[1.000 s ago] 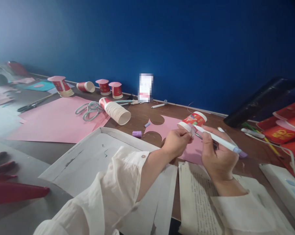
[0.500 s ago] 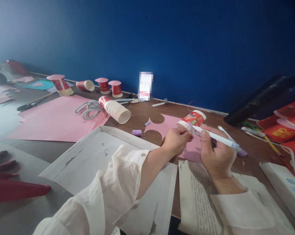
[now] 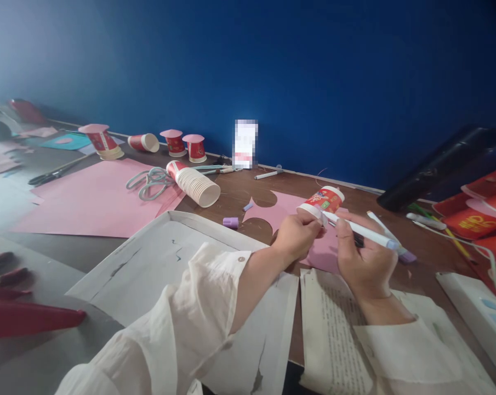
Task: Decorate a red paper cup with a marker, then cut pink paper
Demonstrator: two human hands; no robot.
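White marker (image 3: 366,232) slightly farther left, held in right hand (image 3: 363,260), tip near red cup (image 3: 328,201), left hand (image 3: 296,236) pinching pale piece (image 3: 324,220)

Nothing legible, printed page (image 3: 338,332) (type too small), yellow lettering on red item (image 3: 475,224) unclear

The cup (image 3: 329,199) looks like smooth paper; the marker (image 3: 366,231), plastic; the pink sheet (image 3: 286,207), matt paper.
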